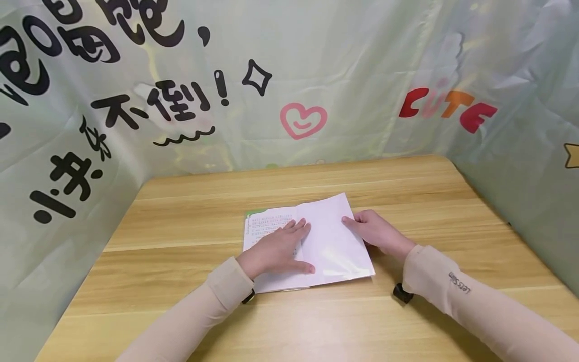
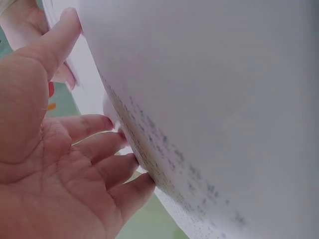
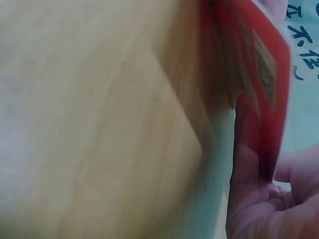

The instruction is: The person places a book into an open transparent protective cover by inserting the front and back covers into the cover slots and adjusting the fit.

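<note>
An open booklet [image 1: 332,241] lies on the table, with printed text on its left page [image 1: 267,229] and a plain white right side. My left hand [image 1: 280,249] rests across the middle of the booklet, fingers and thumb spread. In the left wrist view the fingertips and thumb touch the paper. At the right edge, my right hand [image 1: 377,231] pinches the white side, thumb on top and fingers beneath. The right wrist view shows a red printed cover [image 3: 271,132] on the underside, held between thumb and fingers and lifted off the wood.
The wooden table [image 1: 190,216] extends around the booklet. A pale cloth [image 1: 362,65] with lettering and a pink heart hangs behind it and along both sides. Dark devices sit at both wrists, the right one [image 1: 402,293] showing more fully.
</note>
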A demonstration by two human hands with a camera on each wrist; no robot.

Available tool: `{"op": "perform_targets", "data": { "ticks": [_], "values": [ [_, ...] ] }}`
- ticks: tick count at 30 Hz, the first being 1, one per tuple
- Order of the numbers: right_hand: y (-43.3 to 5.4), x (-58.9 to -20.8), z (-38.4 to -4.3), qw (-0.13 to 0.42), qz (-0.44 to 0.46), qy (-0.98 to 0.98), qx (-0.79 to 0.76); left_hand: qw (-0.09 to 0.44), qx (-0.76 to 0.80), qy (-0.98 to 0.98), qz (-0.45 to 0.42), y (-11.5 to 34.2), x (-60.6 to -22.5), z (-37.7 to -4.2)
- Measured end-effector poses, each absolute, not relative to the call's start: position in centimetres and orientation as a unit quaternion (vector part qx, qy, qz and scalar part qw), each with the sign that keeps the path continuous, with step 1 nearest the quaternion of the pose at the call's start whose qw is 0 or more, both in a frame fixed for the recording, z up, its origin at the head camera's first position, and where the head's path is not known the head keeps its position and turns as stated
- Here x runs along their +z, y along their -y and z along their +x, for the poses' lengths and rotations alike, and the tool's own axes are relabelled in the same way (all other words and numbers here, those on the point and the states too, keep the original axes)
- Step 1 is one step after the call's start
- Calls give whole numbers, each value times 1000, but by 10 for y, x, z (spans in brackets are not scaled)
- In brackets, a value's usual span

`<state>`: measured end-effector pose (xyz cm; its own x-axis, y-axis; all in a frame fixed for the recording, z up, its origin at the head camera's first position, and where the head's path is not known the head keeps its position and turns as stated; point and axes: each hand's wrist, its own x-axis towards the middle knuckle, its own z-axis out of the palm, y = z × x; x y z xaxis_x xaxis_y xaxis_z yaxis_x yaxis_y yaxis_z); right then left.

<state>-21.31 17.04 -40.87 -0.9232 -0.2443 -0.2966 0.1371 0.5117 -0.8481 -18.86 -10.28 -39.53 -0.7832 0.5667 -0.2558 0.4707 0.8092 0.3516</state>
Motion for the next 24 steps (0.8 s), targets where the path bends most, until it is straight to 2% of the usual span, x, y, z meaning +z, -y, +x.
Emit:
{"op": "perform_targets", "data": {
  "ticks": [14, 24],
  "values": [
    [-171, -411, -219, 190, -23, -842, -505, 159, 145, -944, 250, 104, -392, -185],
    [-184, -403, -219, 191, -18, -846, -497, 141, 139, -948, 247, 122, -391, -188]
  ]
}}
